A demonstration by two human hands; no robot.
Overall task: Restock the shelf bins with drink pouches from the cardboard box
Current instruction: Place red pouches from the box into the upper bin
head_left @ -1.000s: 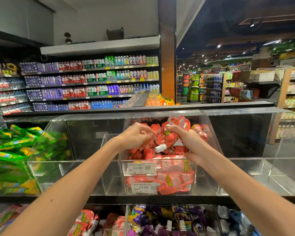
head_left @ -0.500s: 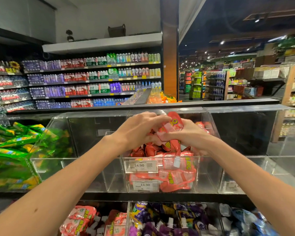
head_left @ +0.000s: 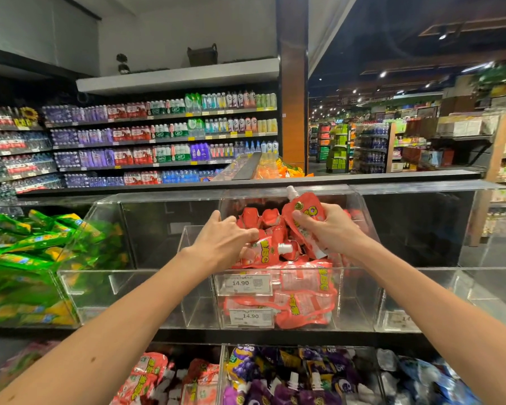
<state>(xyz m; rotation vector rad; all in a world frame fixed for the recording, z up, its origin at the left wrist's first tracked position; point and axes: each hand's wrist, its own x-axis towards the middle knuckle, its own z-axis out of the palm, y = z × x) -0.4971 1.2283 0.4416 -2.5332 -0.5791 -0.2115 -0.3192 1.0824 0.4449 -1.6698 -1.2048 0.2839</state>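
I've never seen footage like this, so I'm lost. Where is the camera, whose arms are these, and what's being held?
No machine here: these are a person's bare arms, filmed by one wide-angle camera worn on the head, looking forward and down. The right hand grips a red drink pouch upright, white spout on top, above a clear shelf bin holding more red pouches. The left hand lies on that pile; whether it grips one is unclear. The bin's price tags read 14.90. Further left sit green packs; purple pouches fill the row below.
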